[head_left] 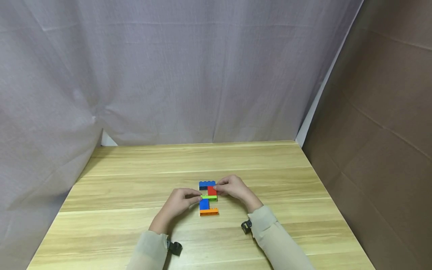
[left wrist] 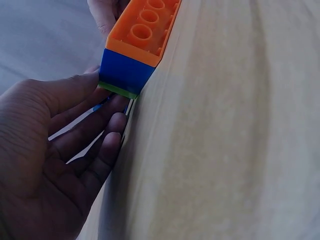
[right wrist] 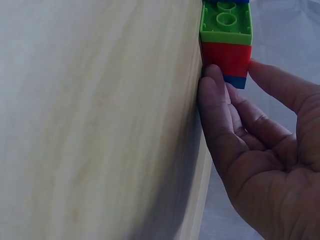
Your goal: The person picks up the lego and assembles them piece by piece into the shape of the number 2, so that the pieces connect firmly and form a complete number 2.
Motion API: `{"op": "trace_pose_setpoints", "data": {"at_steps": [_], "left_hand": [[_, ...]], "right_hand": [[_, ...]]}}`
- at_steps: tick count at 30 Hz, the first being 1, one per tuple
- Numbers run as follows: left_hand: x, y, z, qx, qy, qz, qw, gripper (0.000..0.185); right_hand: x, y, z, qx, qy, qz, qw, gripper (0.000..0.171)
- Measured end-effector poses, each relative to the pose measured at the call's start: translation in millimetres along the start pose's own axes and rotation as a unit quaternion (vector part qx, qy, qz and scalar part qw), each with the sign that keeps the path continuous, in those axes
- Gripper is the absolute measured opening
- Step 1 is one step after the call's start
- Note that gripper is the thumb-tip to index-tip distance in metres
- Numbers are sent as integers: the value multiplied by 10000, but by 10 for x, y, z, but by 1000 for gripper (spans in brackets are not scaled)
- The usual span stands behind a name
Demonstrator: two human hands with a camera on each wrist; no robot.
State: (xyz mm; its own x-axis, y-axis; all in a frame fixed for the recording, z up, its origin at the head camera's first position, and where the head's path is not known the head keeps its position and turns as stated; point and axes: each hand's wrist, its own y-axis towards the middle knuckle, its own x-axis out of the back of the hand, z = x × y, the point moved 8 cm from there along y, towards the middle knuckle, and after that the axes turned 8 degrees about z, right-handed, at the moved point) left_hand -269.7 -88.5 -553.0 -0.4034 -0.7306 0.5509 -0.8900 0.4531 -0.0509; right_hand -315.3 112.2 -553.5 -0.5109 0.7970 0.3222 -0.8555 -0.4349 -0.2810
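Toy building bricks joined in a zigzag lie on the table: a far blue brick (head_left: 207, 183), a red brick (head_left: 211, 191), a green brick (head_left: 213, 198), a nearer blue brick (head_left: 204, 204) and an orange brick (head_left: 209, 212). My left hand (head_left: 178, 204) pinches the joined bricks from the left, its thumb at the nearer blue and green ones in the left wrist view. From the right, my right hand (head_left: 235, 188) grips them by the red brick (right wrist: 226, 59). The orange brick (left wrist: 145, 30) turns its hollow underside toward the left wrist camera. Fingers hide parts of the far bricks.
The wooden table (head_left: 135, 165) reaches back to a grey curtain (head_left: 168, 82). A brown cloth (head_left: 381, 131) hangs along the right side. Each wrist wears a black strap mount, one at the left cuff (head_left: 153, 240) and one at the right cuff (head_left: 262, 219).
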Motion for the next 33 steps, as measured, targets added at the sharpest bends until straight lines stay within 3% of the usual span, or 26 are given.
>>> {"op": "trace_pose_setpoints", "data": {"at_steps": [18,26,33], "left_hand": [[3,-1,28,-15,-54,21,10000,21],[25,-1,136,245,-524,-227,9981,16],[66,-3,152,327,-599,-315,9972,17]], "right_hand": [[-8,-6,12,-11,-176,86,9998,29],[10,-25,5,68,83,-47,9999,28],[77,-39,28,97,128,-180,9997,21]]}}
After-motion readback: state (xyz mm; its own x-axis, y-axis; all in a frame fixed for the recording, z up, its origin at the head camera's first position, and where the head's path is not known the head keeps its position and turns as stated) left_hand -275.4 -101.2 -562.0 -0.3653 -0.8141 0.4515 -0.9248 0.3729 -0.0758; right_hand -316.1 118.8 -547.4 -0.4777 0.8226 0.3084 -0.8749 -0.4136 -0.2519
